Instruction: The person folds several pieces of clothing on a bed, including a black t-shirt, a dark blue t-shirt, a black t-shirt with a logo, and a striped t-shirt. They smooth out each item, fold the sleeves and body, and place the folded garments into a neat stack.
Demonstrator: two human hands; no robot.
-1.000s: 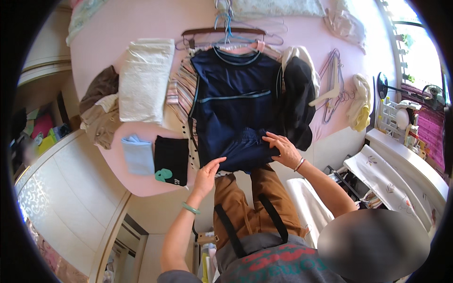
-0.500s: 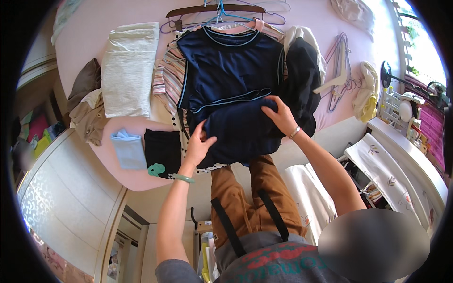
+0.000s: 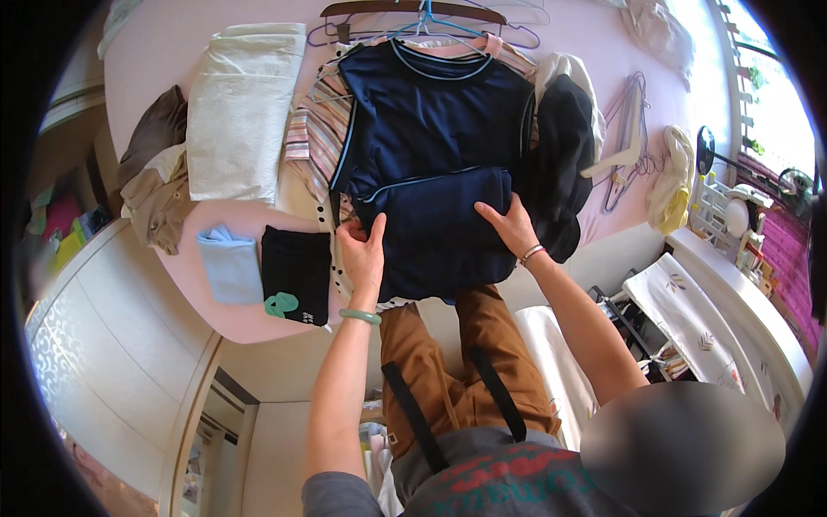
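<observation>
– how do we hold our arms?
– our left forearm [image 3: 337, 396] goes almost straight forward, and our right forearm [image 3: 581, 323] slants inward.
– and the hands?
– our left hand [image 3: 362, 256] is at the left edge of the folded dark blue garment [image 3: 444, 233], our right hand [image 3: 512, 229] at its right side. in both, the thumb stands apart from the index finger; whether the garment is clamped, we cannot tell.
– where does it lie?
– upon the lower part of the navy sleeveless top [image 3: 431, 112], which we see spread over a striped garment [image 3: 317, 133].
</observation>
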